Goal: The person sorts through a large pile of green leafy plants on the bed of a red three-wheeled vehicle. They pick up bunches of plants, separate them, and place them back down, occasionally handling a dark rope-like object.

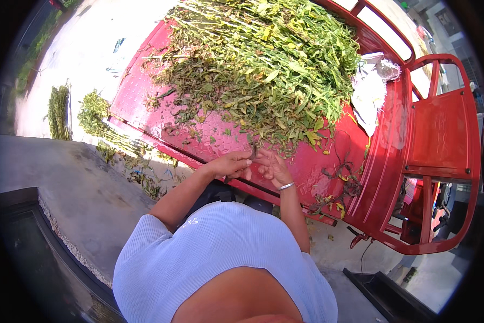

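Over the near edge of the red cart bed, my two hands meet at the fingertips. My left hand (233, 164) is closed, its thumb and fingers pinching a small dark wilted leaf (254, 151). My right hand (275, 169), with a silver bangle at the wrist, has its thumb and forefinger at the same leaf and its other fingers loosely curled. Just beyond them lies a big heap of leafy green stalks (274, 70), with browned, drooping leaves (215, 91) along its near and left side.
White sacking (368, 91) lies against the red rail frame (441, 132) on the right. Withered sprigs (341, 185) are scattered on the bed's near right part. Bundles of stalks (59, 112) rest on the concrete at left. A dark-framed recess (32, 242) is at lower left.
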Demonstrator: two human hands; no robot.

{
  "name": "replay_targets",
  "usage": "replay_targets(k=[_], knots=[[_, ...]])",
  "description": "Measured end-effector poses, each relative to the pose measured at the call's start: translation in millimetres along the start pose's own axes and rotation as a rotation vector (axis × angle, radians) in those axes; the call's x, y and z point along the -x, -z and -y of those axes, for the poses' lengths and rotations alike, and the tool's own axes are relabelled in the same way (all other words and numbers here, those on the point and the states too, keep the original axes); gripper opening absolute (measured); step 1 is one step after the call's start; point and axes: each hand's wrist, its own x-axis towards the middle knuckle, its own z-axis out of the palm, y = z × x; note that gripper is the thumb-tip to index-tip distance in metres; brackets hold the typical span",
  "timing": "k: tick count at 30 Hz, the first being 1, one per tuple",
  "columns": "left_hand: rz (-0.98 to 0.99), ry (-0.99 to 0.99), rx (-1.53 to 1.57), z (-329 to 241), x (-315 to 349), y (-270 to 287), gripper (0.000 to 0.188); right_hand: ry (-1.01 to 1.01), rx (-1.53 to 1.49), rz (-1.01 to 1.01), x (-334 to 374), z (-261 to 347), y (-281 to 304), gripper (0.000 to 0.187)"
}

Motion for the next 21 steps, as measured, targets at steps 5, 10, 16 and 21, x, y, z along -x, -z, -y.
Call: replay_targets(k=[5,10,16,21], knots=[[-0.110,0.003,0.154,34.4,35.9,64.6,0.029,-0.023,-0.251,-0.117,-130.9,-31.1,-42.3,0.027],[-0.518,-0.078,0.108,63.0,86.1,121.9,0.026,-0.078,-0.025,-0.313,-216.1,17.3,-77.7,0.019],[-0.963,-0.144,-0.128,165.8,52.1,163.7,0.028,-0.192,0.286,-0.410,-324.1,37.5,-74.9,0.011],[-0.975,-0.057,-0.352,208.4,26.5,198.2,0.015,-0.160,0.320,-0.507,-375.0,17.3,-45.4,0.014]])
